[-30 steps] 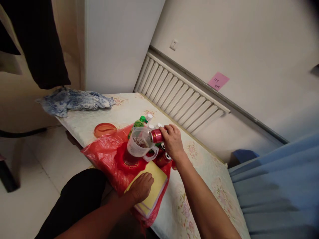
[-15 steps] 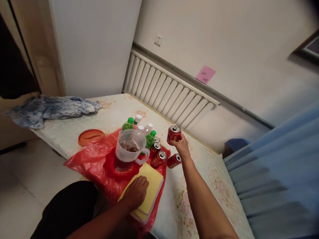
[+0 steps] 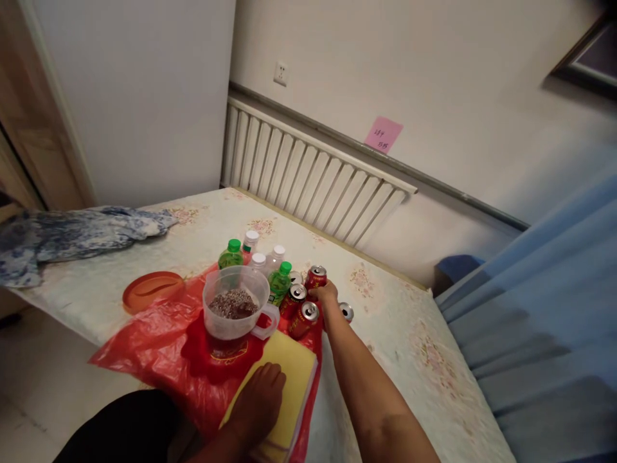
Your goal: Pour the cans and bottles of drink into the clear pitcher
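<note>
Our right hand (image 3: pixel 328 293), right of centre in the frame, is curled around a red can (image 3: pixel 314 280), which stands upright; we cannot tell whether its base bears on the bed or bag. Our left hand (image 3: pixel 263 402), at lower centre, rests on a yellow pad (image 3: pixel 295 363), fingers together, gripping nothing.

A clear jug (image 3: pixel 219 326) left of centre already has dark, foamy liquid (image 3: pixel 234 305) in it, bubbles covering much of the surface, with bare wall above, so we judge it partly filled. Beside our wrist, another can (image 3: pixel 346 312) shows its open mouth. Whether the held can is drained, we cannot see. The bottles (image 3: pixel 278 284) behind the jug have their caps on, so we take these as unopened.

The held can is red with yellow lettering, its silver top facing up, with no dent that we can make out.
</note>
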A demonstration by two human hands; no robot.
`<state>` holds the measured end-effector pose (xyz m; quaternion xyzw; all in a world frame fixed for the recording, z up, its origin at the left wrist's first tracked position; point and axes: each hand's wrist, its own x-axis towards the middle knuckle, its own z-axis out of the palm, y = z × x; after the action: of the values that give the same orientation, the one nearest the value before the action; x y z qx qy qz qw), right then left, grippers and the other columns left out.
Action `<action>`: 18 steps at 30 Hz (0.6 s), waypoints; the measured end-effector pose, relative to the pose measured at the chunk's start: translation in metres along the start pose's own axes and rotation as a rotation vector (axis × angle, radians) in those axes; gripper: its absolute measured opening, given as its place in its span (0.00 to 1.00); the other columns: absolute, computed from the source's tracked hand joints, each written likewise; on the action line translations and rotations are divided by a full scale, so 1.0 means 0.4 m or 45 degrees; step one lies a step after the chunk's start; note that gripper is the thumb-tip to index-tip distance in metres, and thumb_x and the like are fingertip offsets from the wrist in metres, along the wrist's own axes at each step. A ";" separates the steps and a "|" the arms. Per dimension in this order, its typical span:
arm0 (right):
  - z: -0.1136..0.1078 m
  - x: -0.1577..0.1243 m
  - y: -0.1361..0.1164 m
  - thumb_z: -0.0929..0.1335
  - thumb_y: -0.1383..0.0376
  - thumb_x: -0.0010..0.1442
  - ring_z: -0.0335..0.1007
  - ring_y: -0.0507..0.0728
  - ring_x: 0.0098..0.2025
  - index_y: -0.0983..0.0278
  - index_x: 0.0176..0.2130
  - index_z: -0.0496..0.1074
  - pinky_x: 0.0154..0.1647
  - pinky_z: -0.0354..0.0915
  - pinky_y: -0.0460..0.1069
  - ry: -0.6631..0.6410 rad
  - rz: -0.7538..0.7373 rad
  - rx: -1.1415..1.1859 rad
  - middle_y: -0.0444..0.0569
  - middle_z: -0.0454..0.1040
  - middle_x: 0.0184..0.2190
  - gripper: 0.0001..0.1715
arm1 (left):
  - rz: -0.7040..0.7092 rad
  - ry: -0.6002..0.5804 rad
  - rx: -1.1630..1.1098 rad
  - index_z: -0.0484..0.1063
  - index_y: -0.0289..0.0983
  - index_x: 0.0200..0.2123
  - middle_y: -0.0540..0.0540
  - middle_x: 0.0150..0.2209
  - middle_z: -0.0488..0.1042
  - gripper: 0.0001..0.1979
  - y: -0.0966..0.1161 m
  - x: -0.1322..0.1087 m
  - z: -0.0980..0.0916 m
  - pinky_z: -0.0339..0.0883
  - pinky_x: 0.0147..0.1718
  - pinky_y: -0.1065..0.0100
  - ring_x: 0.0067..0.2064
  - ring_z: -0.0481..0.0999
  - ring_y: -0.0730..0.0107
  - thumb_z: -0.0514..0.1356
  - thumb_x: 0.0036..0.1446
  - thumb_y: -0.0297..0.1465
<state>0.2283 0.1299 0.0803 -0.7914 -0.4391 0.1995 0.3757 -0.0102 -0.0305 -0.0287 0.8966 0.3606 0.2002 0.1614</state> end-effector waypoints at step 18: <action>0.003 -0.006 0.058 0.69 0.58 0.66 0.72 0.60 0.51 0.63 0.55 0.69 0.48 0.71 0.57 -0.073 -0.054 -0.026 0.52 0.70 0.54 0.20 | 0.040 0.023 0.049 0.70 0.37 0.37 0.42 0.42 0.71 0.13 0.000 0.003 -0.006 0.64 0.49 0.55 0.45 0.67 0.58 0.50 0.57 0.18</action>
<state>0.2389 0.1207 0.0615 -0.7797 -0.4682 0.2097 0.3591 -0.0106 -0.0295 -0.0264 0.9032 0.3518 0.2036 0.1378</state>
